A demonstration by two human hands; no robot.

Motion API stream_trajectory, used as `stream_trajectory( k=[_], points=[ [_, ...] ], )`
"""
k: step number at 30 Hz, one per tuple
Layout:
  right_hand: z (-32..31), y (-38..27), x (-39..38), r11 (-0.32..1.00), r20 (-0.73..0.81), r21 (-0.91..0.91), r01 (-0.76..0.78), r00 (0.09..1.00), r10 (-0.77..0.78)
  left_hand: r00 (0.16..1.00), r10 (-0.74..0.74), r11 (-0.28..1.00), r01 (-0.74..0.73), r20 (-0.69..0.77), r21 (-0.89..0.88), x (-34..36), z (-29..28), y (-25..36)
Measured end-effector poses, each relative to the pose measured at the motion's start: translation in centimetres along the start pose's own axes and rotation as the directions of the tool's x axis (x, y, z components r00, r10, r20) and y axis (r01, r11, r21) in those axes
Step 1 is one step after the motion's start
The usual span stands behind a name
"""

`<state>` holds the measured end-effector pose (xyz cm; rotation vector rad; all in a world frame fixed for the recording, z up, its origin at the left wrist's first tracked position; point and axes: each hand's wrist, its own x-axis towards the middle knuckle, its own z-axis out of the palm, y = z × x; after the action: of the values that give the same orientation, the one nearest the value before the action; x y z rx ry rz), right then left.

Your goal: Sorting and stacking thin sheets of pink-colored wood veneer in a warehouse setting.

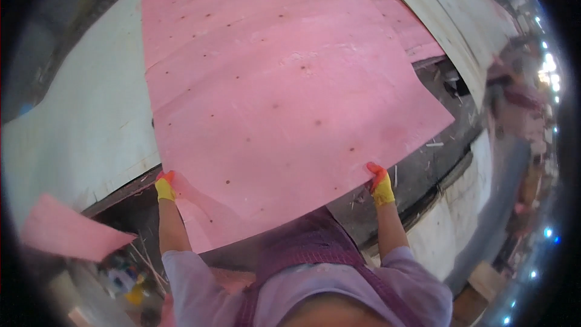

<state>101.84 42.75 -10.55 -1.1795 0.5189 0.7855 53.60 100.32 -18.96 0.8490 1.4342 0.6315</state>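
Head view, read from left to right. At the far left, well apart from the left hand, a small pink sheet piece (69, 230) lies tilted at the lower edge of a pale, whitish board (78, 115). That board runs up the left side and passes under the large sheet. Below the small piece, the floor clutter is blurred and cannot be made out.

The left hand (164, 186), in a yellow glove with reddish fingertips, is clenched on the near left edge of the large pink sheet (284, 97). Its fingers (167, 177) wrap over the edge from below; the forearm rises from a lilac sleeve at the lower edge of the view.

The large pink sheet is thin and dotted with small dark knots. It spreads away from both hands, up and across the middle of the view, and its near edge sags slightly between the two grips. Beyond it, at the top, a second pink sheet (417, 30) lies partly beneath it.

The right hand (381, 186), gloved alike, grasps the near right edge of the same sheet, with its fingers (376, 171) closed over the rim. Just right of these fingers a dark, littered surface (436, 163) shows, with scraps and splinters on it. Above and to the right, pale stacked boards (454, 18) slant toward the rim. The far right is blurred, with points of light along the edge.
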Motion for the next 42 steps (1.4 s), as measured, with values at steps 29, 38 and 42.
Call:
stream_trajectory(
  k=[29,38,42],
  points=[
    [21.7,-10.3,13.0,0.506,0.086,-0.701,0.503,0.764,-0.64,0.478,0.528,-0.378,-0.608,0.702,0.698,-0.9,33.9,30.0],
    [23.4,-13.9,20.3,0.09,0.352,-0.893,0.442,0.807,-0.474,0.635,0.431,-0.324,-0.554,0.641,0.767,8.8,35.3,27.5],
    [24.1,-14.4,20.9,-0.011,0.313,-0.94,0.341,0.847,-0.429,0.669,0.358,-0.353,-0.55,0.652,0.757,8.0,37.7,27.2]
  ],
)
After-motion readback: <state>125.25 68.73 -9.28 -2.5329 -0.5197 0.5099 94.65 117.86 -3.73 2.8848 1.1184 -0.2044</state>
